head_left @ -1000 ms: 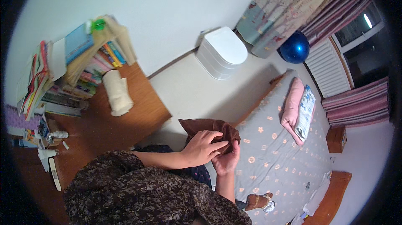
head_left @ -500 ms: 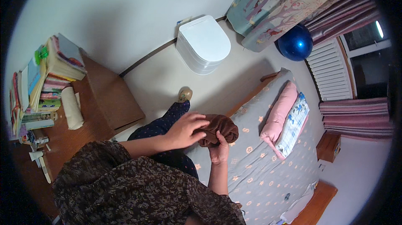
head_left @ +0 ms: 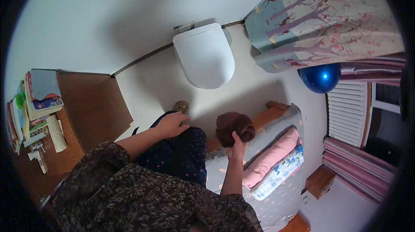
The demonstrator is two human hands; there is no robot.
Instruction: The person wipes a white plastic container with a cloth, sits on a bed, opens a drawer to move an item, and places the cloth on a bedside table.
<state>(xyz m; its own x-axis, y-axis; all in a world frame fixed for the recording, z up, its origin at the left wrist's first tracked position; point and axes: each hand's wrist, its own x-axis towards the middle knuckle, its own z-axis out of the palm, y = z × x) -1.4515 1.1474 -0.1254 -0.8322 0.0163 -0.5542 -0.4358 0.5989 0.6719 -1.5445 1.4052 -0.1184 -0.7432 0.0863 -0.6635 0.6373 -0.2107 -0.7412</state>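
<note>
My right hand (head_left: 237,149) grips a brown rolled towel (head_left: 229,126) from below, thumb against its near side. The towel is bundled into a thick roll and held up in front of the bed's wooden edge. My left hand (head_left: 172,125) is apart from the towel, above my dark dotted trousers, with its fingers stretched out and nothing in it. On the grey patterned bed (head_left: 270,208) to the right lie a rolled pink bundle (head_left: 272,156) and a folded blue-flowered cloth (head_left: 281,171) beside it.
A white box with a rounded lid (head_left: 205,55) stands on the floor by the wall. At the left is a brown desk (head_left: 93,102) with books (head_left: 41,98) and a cream roll (head_left: 56,133). A blue ball (head_left: 320,77) sits by the tree-patterned curtain (head_left: 298,24) and white radiator (head_left: 346,104).
My left hand has let go of the brown towel and moved left. The towel stays in my right hand. The whole view has turned and shifted.
</note>
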